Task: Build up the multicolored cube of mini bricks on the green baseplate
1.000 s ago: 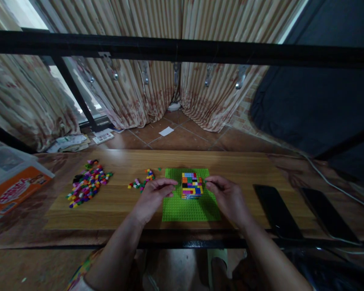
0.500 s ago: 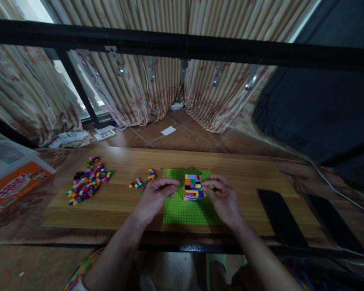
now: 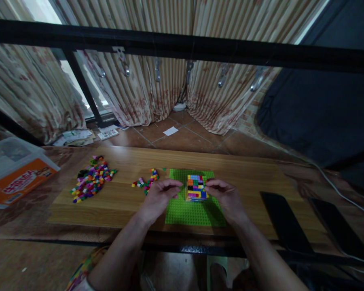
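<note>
A small block of multicoloured toy bricks point(image 3: 197, 189) stands on the green studded baseplate point(image 3: 185, 216). Just left of it is my left hand point(image 3: 161, 197), thumb and forefinger nearly together and apart from the stack; anything between the tips is too small to make out. On the other side, my right hand point(image 3: 227, 198) is closed in a pinch, its fingertips at the right edge of the brick stack. Whether a loose brick is in that pinch is hidden. Partly behind my left hand lies a small group of loose bricks point(image 3: 154, 174).
A large pile of loose bricks point(image 3: 94, 178) covers the left part of the wooden board point(image 3: 115, 212). Farther left stands a clear plastic box point(image 3: 24, 173) with an orange label. Two dark flat objects lie at right, one a black slab point(image 3: 286, 220). A black bar point(image 3: 182, 46) crosses above.
The view has shifted slightly, moving everything a little rightward. My right fingertips stay at the stack's right edge, and my left hand keeps its place beside it.
</note>
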Demonstrator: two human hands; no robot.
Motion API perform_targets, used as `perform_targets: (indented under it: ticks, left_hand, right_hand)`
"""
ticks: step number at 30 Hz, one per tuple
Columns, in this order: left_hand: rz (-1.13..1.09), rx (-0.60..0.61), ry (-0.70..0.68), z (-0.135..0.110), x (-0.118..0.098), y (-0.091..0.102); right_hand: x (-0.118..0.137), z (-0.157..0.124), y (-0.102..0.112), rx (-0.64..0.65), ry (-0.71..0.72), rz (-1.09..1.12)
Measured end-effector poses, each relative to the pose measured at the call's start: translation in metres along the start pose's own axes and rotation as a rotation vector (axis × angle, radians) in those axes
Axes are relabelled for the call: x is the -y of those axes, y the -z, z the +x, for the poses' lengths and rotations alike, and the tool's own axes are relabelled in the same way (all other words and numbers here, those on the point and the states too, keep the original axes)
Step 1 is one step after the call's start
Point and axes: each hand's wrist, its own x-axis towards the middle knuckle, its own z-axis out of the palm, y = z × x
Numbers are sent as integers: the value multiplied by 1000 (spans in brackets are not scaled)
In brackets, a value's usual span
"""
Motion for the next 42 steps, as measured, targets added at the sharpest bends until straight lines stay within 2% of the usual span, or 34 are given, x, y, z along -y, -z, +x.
perform_targets:
  ticks: [6,12,19,23,25,30,34,42]
  left_hand:
    - [13,33,-3,1,6,-3]
    - [-36,71,4,-1,6,-9]
    - [-155,154,-8,-6,3,-18]
    - [-260,203,-8,-9,2,-23]
    - [-287,230,-18,-10,2,-24]
    - [-294,297,-11,-10,2,-26]
    - [-287,269,17,-9,4,-28]
    - [-297,237,56,-10,6,-33]
  right_hand:
    - [4,-1,-5,-21,-162,128]
    - [8,-2,-8,-22,-158,107]
    - [20,-10,1,-12,85,70]
    - [31,-25,-3,195,179,-66]
    - [34,-32,-7,243,232,-140]
    - [36,-37,-13,264,384,-286]
    - [37,-38,-10,290,502,-404]
    - [36,-43,-3,275,558,-546]
